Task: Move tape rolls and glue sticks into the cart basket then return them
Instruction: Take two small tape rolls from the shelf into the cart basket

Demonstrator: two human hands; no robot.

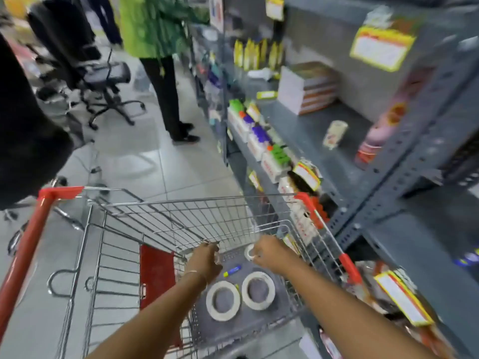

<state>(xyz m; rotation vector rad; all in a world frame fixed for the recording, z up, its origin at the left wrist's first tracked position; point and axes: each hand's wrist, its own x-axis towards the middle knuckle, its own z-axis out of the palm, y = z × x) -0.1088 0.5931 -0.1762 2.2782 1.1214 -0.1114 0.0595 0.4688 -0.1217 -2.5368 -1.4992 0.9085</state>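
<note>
Both my hands reach down into the wire cart basket [166, 203]. My right hand [268, 252] pinches a small white tape roll [249, 253] just above the basket floor. My left hand [204, 260] hangs beside it with its fingers curled; something pale glints at the fingertips, too blurred to identify. Two large white tape rolls [223, 300] [258, 290] lie flat side by side on the basket's grey floor. A blue and yellow glue stick [232, 270] lies between them and my hands.
Grey metal shelving [311, 130] runs along the right, with boxes of coloured-cap sticks [259, 137] at its front edge and a wrapped tape pack [335, 133] further in. A person in green [155, 35] stands ahead, with an office chair [108, 81] to the left.
</note>
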